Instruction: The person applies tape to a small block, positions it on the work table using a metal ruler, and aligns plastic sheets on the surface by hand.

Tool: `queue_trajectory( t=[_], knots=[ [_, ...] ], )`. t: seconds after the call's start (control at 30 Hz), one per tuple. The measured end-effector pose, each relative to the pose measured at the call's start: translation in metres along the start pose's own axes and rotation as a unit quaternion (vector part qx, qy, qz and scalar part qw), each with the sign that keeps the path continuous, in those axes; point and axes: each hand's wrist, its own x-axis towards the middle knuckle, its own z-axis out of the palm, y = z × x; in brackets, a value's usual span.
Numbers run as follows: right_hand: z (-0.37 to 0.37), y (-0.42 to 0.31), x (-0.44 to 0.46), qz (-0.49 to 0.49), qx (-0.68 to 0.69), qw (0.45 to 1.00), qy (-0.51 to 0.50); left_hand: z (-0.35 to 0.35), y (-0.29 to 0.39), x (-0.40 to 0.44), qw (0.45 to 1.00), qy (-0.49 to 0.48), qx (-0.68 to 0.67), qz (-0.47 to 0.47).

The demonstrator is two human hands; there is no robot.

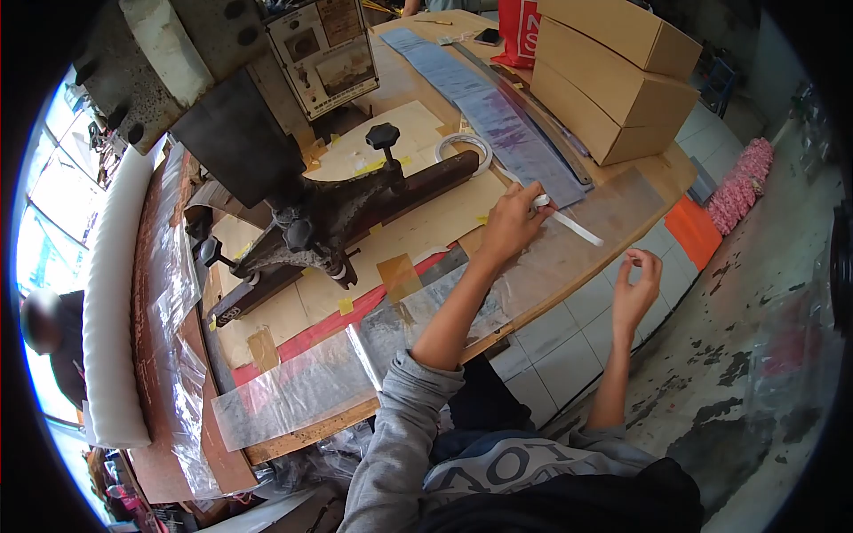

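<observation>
My left hand [514,227] is above the near right part of the table, its fingers closed on a narrow white strip [579,229] that looks like tape. The strip's far end slants right over a clear plastic sheet [613,200]. Off the table's right edge, my right hand [636,286] is raised, with thumb and fingertips curled together. Whatever it may be pinching is too small to make out. A white ring-shaped roll [486,153] lies beyond my left hand, beside a long blue-grey cloth-like strip [498,115].
A dark metal machine head with knobs [299,233] stands over taped cream sheets [418,226] on the left. Stacked cardboard boxes [586,80] and a red bag [517,34] occupy the back right. A white padded roll [117,302] stands far left; another person [62,346] is beyond it.
</observation>
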Motion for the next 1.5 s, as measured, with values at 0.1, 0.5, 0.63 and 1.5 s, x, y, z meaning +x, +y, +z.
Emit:
queue_trajectory(
  t=[0.1, 0.5, 0.63, 1.5],
  knots=[
    [-0.008, 0.034, -0.005, 0.036, -0.031, 0.999, 0.002, 0.0, 0.0, 0.0, 1.0, 0.001, -0.003, 0.003],
    [-0.014, -0.023, 0.024, 0.162, 0.013, 0.984, -0.074, -0.002, 0.0, -0.001, 1.0, -0.004, -0.015, 0.013],
    [0.016, -0.067, 0.047, -0.114, 0.031, 0.986, -0.114, -0.002, 0.001, -0.002, 1.0, -0.005, -0.02, 0.02],
    [0.06, 0.008, 0.058, 0.141, 0.202, 0.968, -0.047, -0.009, -0.012, 0.009, 0.99, 0.07, -0.118, 0.04]
  ],
)
